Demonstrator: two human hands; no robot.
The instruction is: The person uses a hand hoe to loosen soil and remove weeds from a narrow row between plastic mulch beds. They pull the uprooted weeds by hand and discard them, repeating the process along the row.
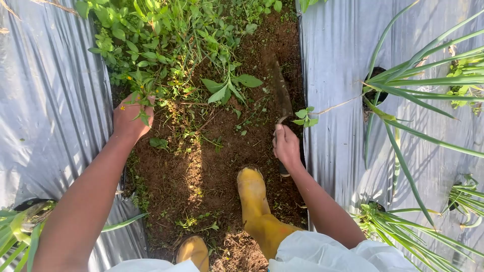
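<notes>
You are weeding the soil furrow (201,166) between two beds under silver sheeting (45,100), and the step in hand, by my judgement, is the gather-and-cut: one hand bunches growth while the other works the blade at ground level. Your left hand (130,117) sits at the left edge of the furrow, fingers curled shut around a tuft of weeds (151,45), with leaves showing between the fingers; the main weed patch lies just beyond it, filling the far half of the furrow. Your right hand (286,146) is clenched fully on the handle of a knife (280,90), whose dark blade points away from you along the right edge, its tip low over bare soil beside the right sheet. A small seedling (305,117) stands touching the sheet edge just by the blade. Your yellow boot (253,199) is planted near, directly behind the knife hand. The next move appears to call for bringing the blade left under the held tuft, keeping it clear of the sheeting and of the leafy crop plants (413,80) on the right.
</notes>
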